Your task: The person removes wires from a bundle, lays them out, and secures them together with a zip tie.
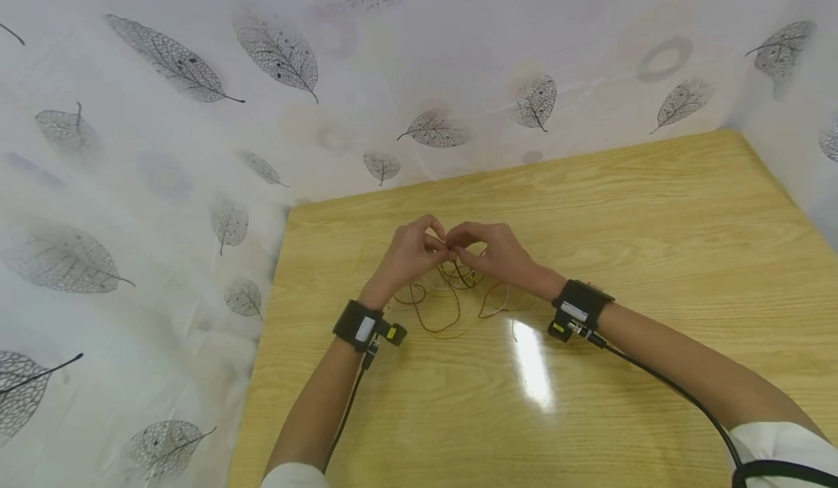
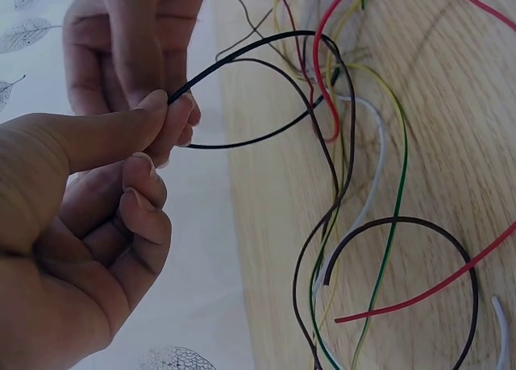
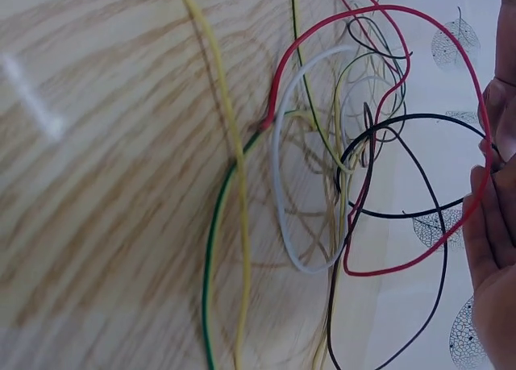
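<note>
In the head view both hands meet fingertip to fingertip above a loose tangle of thin wires. My left hand (image 1: 409, 252) pinches a black wire (image 2: 274, 36) between thumb and index finger, its other fingers curled below. Just behind, my right hand (image 1: 504, 255) has its thumb and fingertips on the same black wire, which loops out from between the hands. Its exact grip is partly covered by the left fingers. The right wrist view catches only part of a hand (image 3: 493, 249) at its right edge, beside the looping wires.
On the wooden table (image 1: 628, 255) lie a red wire (image 3: 383, 6), a white wire (image 3: 276, 156), a yellow wire (image 3: 240, 225), a green-yellow wire (image 3: 208, 273) and a brown wire (image 2: 435, 230), crossing each other. Leaf-patterned sheeting (image 1: 458, 52) lines the table's back and sides.
</note>
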`<state>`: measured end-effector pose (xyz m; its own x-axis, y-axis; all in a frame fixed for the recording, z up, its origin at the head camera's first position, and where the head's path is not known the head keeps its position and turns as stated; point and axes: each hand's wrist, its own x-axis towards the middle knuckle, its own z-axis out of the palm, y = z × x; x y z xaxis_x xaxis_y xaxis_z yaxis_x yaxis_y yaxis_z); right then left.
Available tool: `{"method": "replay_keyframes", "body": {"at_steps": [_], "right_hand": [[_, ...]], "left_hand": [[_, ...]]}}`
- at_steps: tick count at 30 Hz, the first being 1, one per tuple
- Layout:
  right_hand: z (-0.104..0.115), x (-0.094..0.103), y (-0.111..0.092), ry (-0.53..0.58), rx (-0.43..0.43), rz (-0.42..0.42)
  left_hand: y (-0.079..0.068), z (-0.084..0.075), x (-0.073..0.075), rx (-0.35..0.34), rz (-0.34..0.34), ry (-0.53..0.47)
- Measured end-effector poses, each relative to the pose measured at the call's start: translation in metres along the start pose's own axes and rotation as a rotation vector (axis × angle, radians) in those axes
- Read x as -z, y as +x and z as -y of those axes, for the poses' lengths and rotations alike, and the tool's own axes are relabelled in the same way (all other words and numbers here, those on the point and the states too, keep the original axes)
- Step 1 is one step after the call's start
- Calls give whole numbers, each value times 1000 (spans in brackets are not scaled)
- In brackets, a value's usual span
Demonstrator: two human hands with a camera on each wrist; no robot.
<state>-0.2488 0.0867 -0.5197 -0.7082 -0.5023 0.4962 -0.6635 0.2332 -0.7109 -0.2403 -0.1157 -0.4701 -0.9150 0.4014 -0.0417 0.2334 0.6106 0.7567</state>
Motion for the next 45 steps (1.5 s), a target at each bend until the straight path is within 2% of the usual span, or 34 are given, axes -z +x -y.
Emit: {"method": "replay_keyframes", "body": {"at_steps": [4,11,14,18,24,32,36,41,45], "right_hand": [[0,1,1,-5,23,-3],[2,1,6,-85,89,-97],[5,-1,8,-92,104,-106],[7,-3,9,-77,84,-95],[11,3,15,-72,67,-121],[20,15,16,-68,30,-153],[26,20,19,-87,25,-170],[39,30,26,-71,46,-227],[65,43,35,-40,88,-281]], "left_hand": [[3,2,1,-14,0,35],[8,5,1,-49,9,66],[10,6,1,-86,4,92],[13,6,-1,-133,-1,120],[18,16,-5,-155,-24,128],[24,24,-10,-149,-9,125],[24,28,-15,-144,-18,192],[20,33,-20,-79,7,266],[18,41,-24,-35,3,288]]}}
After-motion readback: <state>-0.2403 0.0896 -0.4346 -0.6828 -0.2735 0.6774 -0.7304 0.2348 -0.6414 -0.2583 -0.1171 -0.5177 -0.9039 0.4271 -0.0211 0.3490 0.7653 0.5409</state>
